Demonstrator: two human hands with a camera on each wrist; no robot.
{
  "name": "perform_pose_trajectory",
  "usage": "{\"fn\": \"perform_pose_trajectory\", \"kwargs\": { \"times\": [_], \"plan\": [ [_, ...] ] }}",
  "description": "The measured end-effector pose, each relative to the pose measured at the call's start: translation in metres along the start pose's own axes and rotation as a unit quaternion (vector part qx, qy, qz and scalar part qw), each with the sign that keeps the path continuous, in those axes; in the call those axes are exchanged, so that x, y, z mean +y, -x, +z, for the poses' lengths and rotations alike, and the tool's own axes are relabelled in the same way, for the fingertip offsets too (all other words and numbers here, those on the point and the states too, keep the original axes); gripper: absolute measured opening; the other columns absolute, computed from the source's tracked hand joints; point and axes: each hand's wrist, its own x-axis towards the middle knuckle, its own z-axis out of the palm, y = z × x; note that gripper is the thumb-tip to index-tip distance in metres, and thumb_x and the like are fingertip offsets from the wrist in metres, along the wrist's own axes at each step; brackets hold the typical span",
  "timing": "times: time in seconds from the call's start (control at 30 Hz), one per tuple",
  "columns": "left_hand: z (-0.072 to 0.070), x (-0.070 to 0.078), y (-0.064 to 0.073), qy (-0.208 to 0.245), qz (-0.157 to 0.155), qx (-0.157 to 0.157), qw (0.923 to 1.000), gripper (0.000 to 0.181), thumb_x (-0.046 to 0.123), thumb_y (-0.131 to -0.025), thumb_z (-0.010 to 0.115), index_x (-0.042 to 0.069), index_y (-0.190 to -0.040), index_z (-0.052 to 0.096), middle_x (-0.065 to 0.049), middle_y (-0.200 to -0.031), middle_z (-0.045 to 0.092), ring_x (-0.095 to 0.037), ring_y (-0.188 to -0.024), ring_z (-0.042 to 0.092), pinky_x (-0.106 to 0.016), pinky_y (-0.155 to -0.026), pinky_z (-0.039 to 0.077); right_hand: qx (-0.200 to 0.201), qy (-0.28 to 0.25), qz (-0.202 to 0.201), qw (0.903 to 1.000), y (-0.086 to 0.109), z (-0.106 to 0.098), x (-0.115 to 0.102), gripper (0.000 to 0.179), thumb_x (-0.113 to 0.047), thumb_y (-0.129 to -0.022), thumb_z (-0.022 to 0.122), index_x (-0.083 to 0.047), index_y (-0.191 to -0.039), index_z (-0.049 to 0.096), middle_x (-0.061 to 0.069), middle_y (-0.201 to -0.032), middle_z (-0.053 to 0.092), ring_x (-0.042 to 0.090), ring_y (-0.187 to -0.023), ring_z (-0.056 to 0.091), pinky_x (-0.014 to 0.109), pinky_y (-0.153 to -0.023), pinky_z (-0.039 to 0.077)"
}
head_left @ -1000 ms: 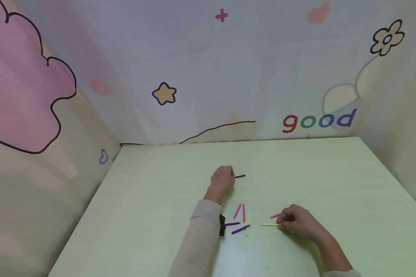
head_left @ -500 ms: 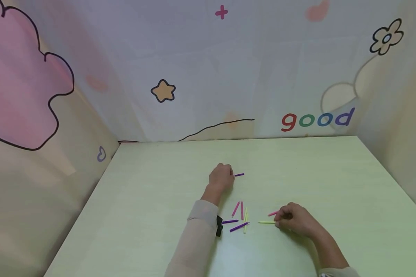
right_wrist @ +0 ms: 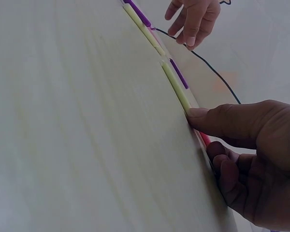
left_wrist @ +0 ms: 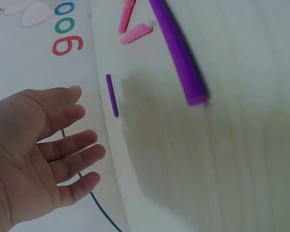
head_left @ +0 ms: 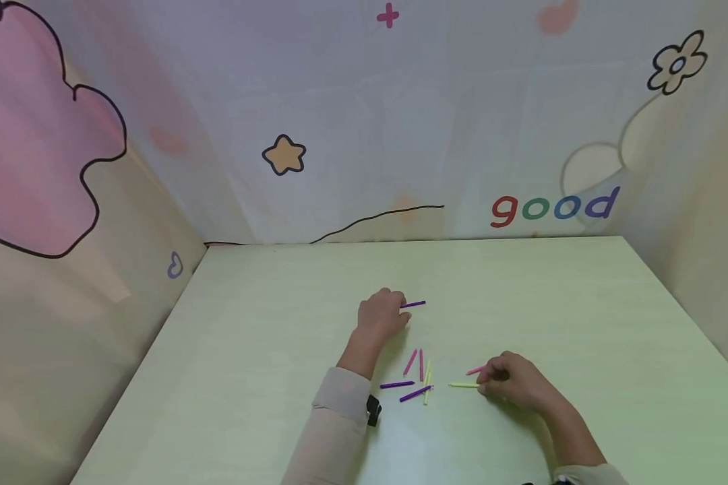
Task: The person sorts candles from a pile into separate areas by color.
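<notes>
My left hand (head_left: 381, 314) is at the far middle of the table, its fingers relaxed and parted. Just beyond its fingertips in the head view lies a thin purple candle-like stick (head_left: 415, 304); the left wrist view shows a gap between the fingers and this purple stick (left_wrist: 112, 96). With thumb and fingers, my right hand (head_left: 514, 381) pinches the end of a pale yellow candle-like stick (head_left: 463, 385), which lies along the table. A pink stick (head_left: 475, 370) pokes out from under the same hand, partly hidden by the curled fingers (right_wrist: 222, 166).
Between the hands lies a loose group of sticks: two pink sticks (head_left: 421, 365), two purple sticks (head_left: 397, 384), and crossed yellow ones (head_left: 425, 397). A printed cloth wall (head_left: 352, 121) rises behind the table (head_left: 249, 350).
My left hand has loosened its fingers from the purple stick and drawn slightly left, leaving the stick on the table. The right hand keeps its hold; the whole view has shifted a little.
</notes>
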Motion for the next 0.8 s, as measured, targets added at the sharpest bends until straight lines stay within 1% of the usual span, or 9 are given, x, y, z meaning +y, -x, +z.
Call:
{"fn": "perform_pose_trajectory", "kwargs": {
  "times": [0.1, 0.23, 0.43, 0.57, 0.67, 0.8],
  "plan": [
    [-0.003, 0.0, 0.009, 0.005, 0.003, 0.006, 1.0, 0.027, 0.032, -0.087, 0.064, 0.017, -0.109, 0.068, -0.001, -0.094, 0.059, -0.019, -0.086, 0.059, -0.036, -0.065, 0.046, 0.0, 0.0, 0.004, 1.0, -0.001, 0.0, -0.001, 0.007, -0.006, -0.075, 0.074, -0.008, -0.076, 0.067, -0.001, -0.077, 0.055, 0.015, -0.073, 0.042, 0.027, -0.064, 0.037],
    [-0.005, 0.003, 0.024, 0.008, 0.006, 0.012, 0.9999, 0.027, 0.033, -0.087, 0.065, 0.017, -0.109, 0.068, -0.002, -0.095, 0.06, -0.021, -0.086, 0.059, -0.035, -0.063, 0.046, -0.003, 0.002, 0.01, 0.9999, -0.001, 0.001, -0.001, 0.007, -0.006, -0.075, 0.074, -0.006, -0.077, 0.067, -0.001, -0.076, 0.053, 0.017, -0.074, 0.041, 0.028, -0.063, 0.037],
    [-0.004, 0.005, 0.042, 0.009, 0.013, 0.029, 0.9995, 0.027, 0.034, -0.086, 0.066, 0.017, -0.107, 0.069, -0.002, -0.099, 0.061, -0.021, -0.086, 0.059, -0.035, -0.064, 0.046, -0.004, -0.001, 0.014, 0.9999, -0.001, 0.002, -0.001, 0.007, -0.005, -0.075, 0.073, -0.007, -0.077, 0.068, 0.0, -0.076, 0.052, 0.017, -0.074, 0.042, 0.028, -0.064, 0.036],
    [-0.004, 0.007, 0.054, 0.007, 0.017, 0.041, 0.999, 0.026, 0.034, -0.084, 0.067, 0.018, -0.105, 0.069, -0.002, -0.097, 0.061, -0.021, -0.084, 0.059, -0.035, -0.062, 0.045, -0.002, -0.001, 0.017, 0.9999, -0.001, 0.003, 0.0, 0.007, -0.004, -0.075, 0.073, -0.009, -0.077, 0.068, 0.0, -0.076, 0.052, 0.017, -0.074, 0.042, 0.028, -0.064, 0.036],
    [-0.003, 0.009, 0.061, 0.005, 0.021, 0.044, 0.9988, 0.026, 0.034, -0.083, 0.068, 0.018, -0.104, 0.07, -0.002, -0.097, 0.062, -0.021, -0.083, 0.059, -0.034, -0.061, 0.045, 0.0, 0.003, 0.018, 0.9998, -0.001, 0.003, -0.001, 0.007, -0.005, -0.075, 0.073, -0.008, -0.077, 0.068, 0.0, -0.076, 0.052, 0.016, -0.074, 0.043, 0.028, -0.064, 0.037],
    [-0.002, 0.013, 0.069, 0.01, 0.021, 0.04, 0.9989, 0.025, 0.033, -0.083, 0.068, 0.018, -0.103, 0.07, -0.002, -0.097, 0.062, -0.022, -0.084, 0.059, -0.034, -0.061, 0.044, 0.0, 0.003, 0.02, 0.9998, 0.0, 0.001, -0.002, 0.007, -0.006, -0.075, 0.074, -0.007, -0.078, 0.068, 0.0, -0.078, 0.053, 0.016, -0.074, 0.043, 0.028, -0.065, 0.037]
  ]
}}
